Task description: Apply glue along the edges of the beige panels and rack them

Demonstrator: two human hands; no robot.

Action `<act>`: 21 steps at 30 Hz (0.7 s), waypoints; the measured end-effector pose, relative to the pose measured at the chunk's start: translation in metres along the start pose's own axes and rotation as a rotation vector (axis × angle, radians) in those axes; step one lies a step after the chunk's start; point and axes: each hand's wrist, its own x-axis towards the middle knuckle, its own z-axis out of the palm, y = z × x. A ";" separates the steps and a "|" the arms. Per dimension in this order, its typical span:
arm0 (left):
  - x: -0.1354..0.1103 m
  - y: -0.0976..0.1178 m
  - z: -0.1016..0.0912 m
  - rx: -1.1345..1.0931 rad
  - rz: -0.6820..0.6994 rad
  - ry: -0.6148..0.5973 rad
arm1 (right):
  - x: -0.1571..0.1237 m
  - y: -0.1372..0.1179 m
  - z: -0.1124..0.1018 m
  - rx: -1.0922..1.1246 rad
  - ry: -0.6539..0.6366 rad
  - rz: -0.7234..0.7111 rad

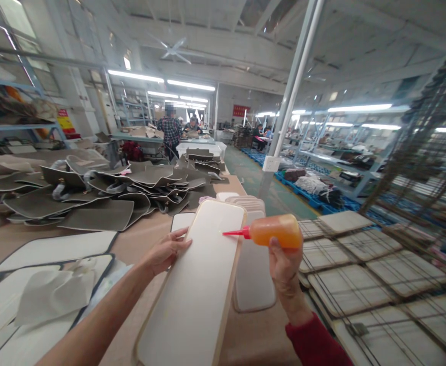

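A long white panel with rounded corners and a tan edge lies before me, its far end raised. At its left edge, my left hand holds it with the fingertips on the upper face. My right hand is wrapped round a squeeze bottle of amber liquid, tipped on its side. The bottle's thin red nozzle points left, its tip over the panel's far half; whether it touches the surface I cannot tell. Partly hidden behind the panel is another pale rounded panel, with a stack of similar panels beyond it.
Dark grey-brown sheet pieces are heaped at the table's far left. White dark-edged panels and a crumpled pale cloth lie nearer. A wire rack bearing white panels stands close on my right. People work further back.
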 end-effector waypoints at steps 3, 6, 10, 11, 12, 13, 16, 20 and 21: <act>0.001 0.003 0.001 -0.027 -0.015 0.095 | -0.014 0.000 -0.009 -0.018 -0.047 0.077; 0.004 0.005 0.000 -0.032 0.008 0.149 | -0.050 -0.002 -0.029 -0.086 -0.191 0.191; 0.004 0.006 0.002 0.000 0.028 0.209 | -0.070 -0.004 -0.039 -0.122 -0.298 0.196; 0.004 0.006 0.004 0.012 0.023 0.208 | -0.065 -0.004 -0.036 -0.118 -0.270 0.153; 0.003 0.006 0.006 0.022 0.016 0.195 | -0.056 -0.003 -0.030 -0.115 -0.227 0.099; 0.002 0.005 0.008 0.030 0.008 0.182 | -0.045 -0.003 -0.024 -0.114 -0.178 0.039; 0.001 0.005 0.013 0.042 0.003 0.149 | -0.013 0.001 -0.008 -0.109 -0.103 -0.085; 0.002 0.004 0.014 0.031 0.015 0.125 | -0.022 0.005 -0.008 -0.113 -0.156 -0.010; 0.003 0.003 0.013 0.029 0.012 0.121 | -0.034 0.005 -0.013 -0.110 -0.189 0.054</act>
